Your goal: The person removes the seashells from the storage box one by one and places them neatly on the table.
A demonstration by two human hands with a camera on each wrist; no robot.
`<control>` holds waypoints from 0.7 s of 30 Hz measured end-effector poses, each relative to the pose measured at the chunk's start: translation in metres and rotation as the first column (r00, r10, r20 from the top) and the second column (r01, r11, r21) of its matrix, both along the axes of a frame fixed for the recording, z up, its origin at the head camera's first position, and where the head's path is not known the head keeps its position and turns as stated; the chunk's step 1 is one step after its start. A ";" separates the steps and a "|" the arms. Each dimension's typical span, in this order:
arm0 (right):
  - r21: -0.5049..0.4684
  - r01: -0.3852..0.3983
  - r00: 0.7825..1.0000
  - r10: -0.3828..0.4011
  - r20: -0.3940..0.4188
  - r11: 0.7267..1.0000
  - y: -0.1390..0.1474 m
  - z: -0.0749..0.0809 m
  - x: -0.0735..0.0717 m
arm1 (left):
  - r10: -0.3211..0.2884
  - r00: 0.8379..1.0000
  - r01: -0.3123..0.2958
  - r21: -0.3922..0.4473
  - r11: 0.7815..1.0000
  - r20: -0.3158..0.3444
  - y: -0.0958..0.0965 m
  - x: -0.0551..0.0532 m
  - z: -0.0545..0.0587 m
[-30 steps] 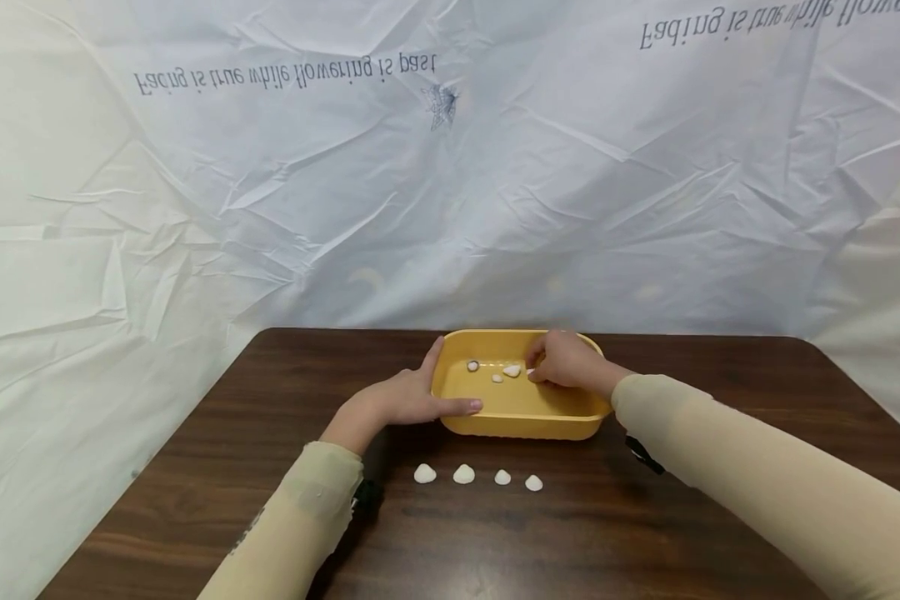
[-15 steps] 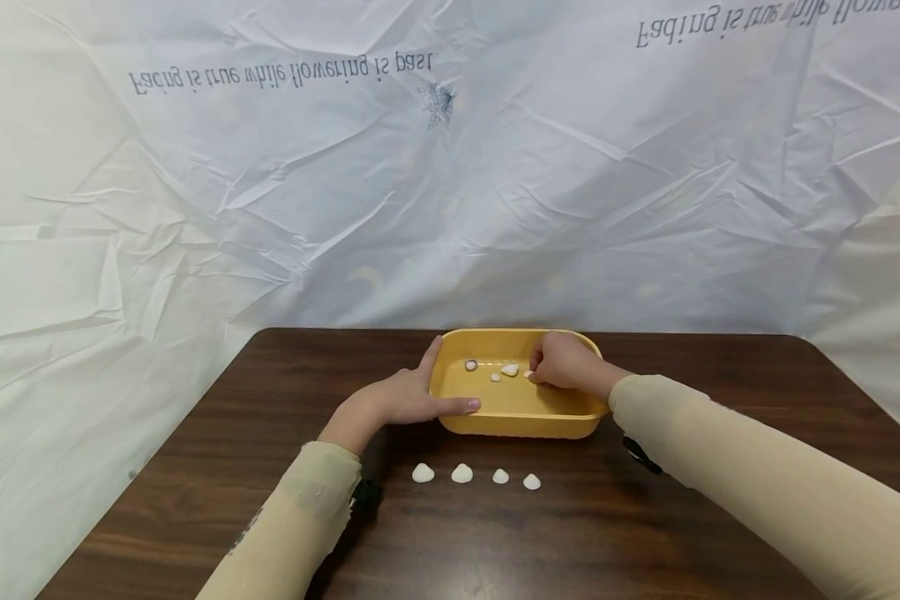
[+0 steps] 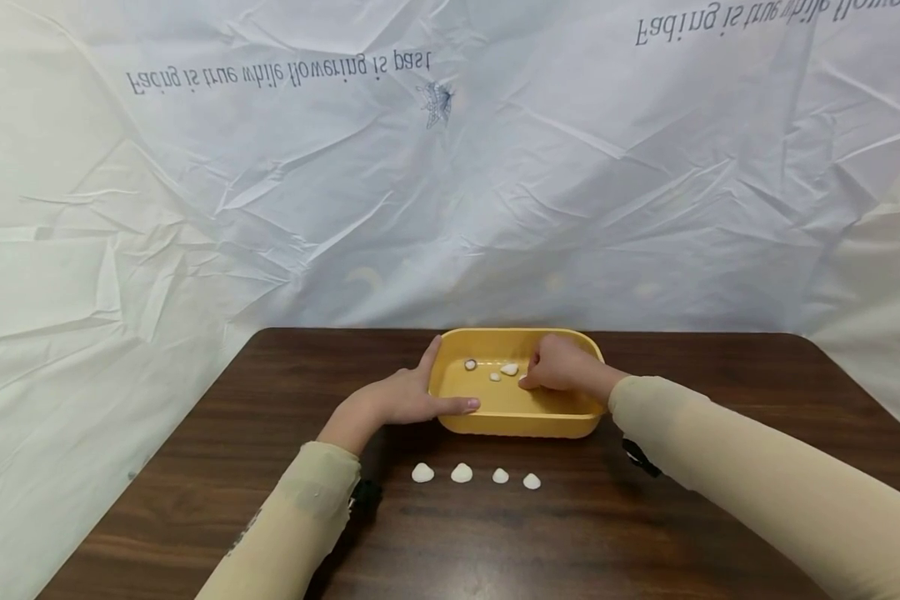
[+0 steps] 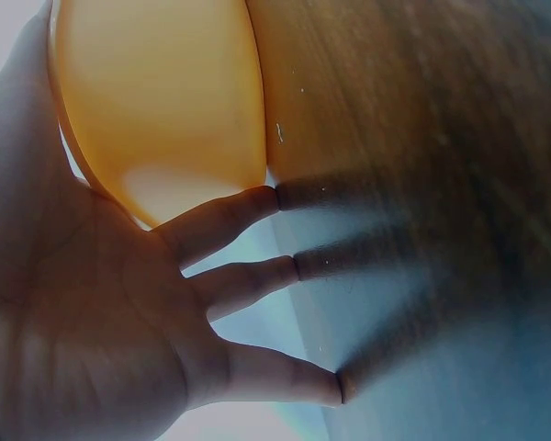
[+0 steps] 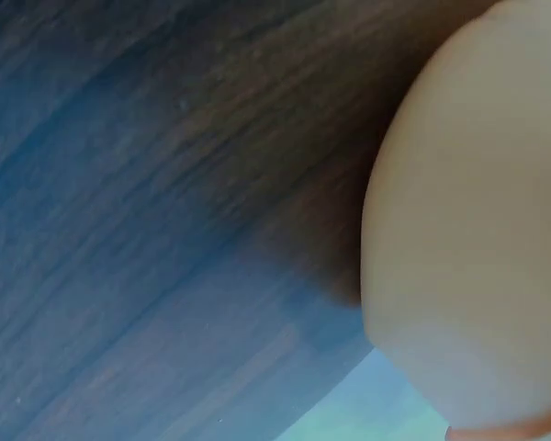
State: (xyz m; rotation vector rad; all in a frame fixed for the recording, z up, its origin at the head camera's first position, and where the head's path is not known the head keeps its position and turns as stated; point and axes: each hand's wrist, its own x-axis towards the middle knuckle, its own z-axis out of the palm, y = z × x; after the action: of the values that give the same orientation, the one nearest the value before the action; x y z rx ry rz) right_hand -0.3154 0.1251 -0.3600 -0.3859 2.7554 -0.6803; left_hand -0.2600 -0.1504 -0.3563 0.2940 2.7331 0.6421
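Dark counter (image 3: 630,542): left grip (image 3: 411,396) spread against tray (image 3: 521,427), right grip (image 3: 560,364) pinching shell (image 3: 522,377); small fingertip hold, so it could slip.

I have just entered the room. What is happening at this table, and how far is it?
A person's left hand rests against the left end of a yellow tub. The right hand reaches inside, at a small white piece; whether it grips this is unclear. Three other small pieces lie in the tub. Four white shell-like pieces form a row on the table in front.
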 end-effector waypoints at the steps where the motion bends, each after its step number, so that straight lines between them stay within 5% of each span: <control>1: -0.005 -0.003 1.000 0.003 -0.006 1.000 -0.001 0.000 0.001 | -0.001 1.000 0.001 0.002 1.000 -0.001 0.000 0.000 0.000; 12: -0.073 -0.103 0.994 0.100 -0.043 0.992 -0.010 -0.002 0.008 | -0.011 1.000 0.011 0.006 1.000 -0.003 0.000 -0.001 0.000; 21: 0.004 -0.210 0.968 0.208 -0.144 0.978 -0.017 -0.003 0.016 | -0.006 1.000 0.006 0.007 1.000 -0.005 -0.001 -0.001 -0.001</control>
State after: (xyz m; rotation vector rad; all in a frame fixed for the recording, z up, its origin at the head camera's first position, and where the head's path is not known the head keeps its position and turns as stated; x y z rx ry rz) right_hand -0.2995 0.1082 -0.3635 -0.7434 2.7890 -0.6373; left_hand -0.2610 -0.1509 -0.3577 0.3059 2.7345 0.6507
